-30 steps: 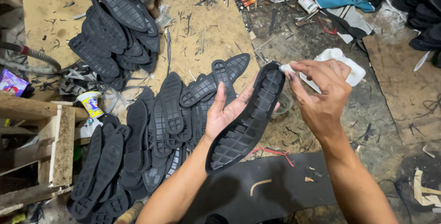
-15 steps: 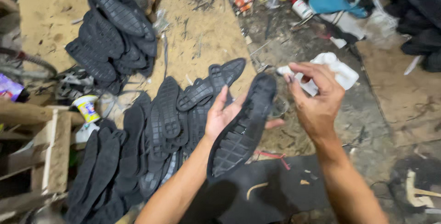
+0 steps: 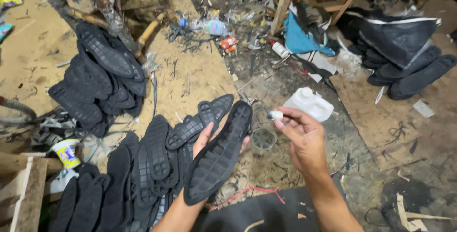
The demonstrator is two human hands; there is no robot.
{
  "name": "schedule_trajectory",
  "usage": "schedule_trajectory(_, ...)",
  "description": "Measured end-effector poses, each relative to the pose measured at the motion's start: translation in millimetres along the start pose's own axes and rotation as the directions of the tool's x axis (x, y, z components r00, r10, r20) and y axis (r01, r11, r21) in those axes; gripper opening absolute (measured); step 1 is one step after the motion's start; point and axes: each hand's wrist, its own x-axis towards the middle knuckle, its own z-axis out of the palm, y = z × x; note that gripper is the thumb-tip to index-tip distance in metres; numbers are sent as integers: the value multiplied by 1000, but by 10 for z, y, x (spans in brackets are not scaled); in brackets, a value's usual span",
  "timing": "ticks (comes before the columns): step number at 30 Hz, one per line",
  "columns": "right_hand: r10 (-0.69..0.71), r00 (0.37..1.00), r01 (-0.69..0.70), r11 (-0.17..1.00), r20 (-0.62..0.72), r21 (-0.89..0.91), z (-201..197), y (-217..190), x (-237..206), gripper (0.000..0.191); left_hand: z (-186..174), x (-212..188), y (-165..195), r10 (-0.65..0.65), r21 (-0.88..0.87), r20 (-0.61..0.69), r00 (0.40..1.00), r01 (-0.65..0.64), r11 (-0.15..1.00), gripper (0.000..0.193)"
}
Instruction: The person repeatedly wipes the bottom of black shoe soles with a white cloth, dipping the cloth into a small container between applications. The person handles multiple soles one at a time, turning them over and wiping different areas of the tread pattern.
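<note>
L hand (image 3: 209,139) grip closed on black sole (image 3: 220,153), tread up, centre frame. R hand (image 3: 304,139) pinches small white dauber (image 3: 275,115) at sole's 2 o'clock. White jug (image 3: 310,104), sole pile (image 3: 143,165) nearby on floor.

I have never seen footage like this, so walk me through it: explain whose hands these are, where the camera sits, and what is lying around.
One camera, worn on a person's head, looks down at their own two bare hands. The left hand holds up a black shoe sole, tread facing the camera. The right hand pinches a small white object at its fingertips; what it is, I cannot tell. On the dusty floor lie a pile of black soles, a second heap, a white plastic jug and a small yellow tub.
</note>
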Motion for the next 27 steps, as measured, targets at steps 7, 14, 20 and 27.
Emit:
schedule_trajectory(7, -26, 999, 23, 986, -20, -165, 48, 15, -77, 30, 13, -83, -28, 10, -150, 5, 1000, -9, 989, 76)
schedule_trajectory(14, -176, 983, 181, 909, 50, -375, 206, -6, -53, 20, 54, -68, -59, -38, -78, 42, 998, 41, 996, 83)
schedule_trajectory(20, -220, 964, 258, 659, 147, -706, 372, -108, -117, 16, 10, -82, -16, -18, -22, 72, 997, 20, 1000, 83)
schedule_trajectory(27, -194, 908, 401, 654, 371, -641, 586, -156, -457, 22, -71, -86, 104, 49, 12, 57, 997, -50, 999, 82)
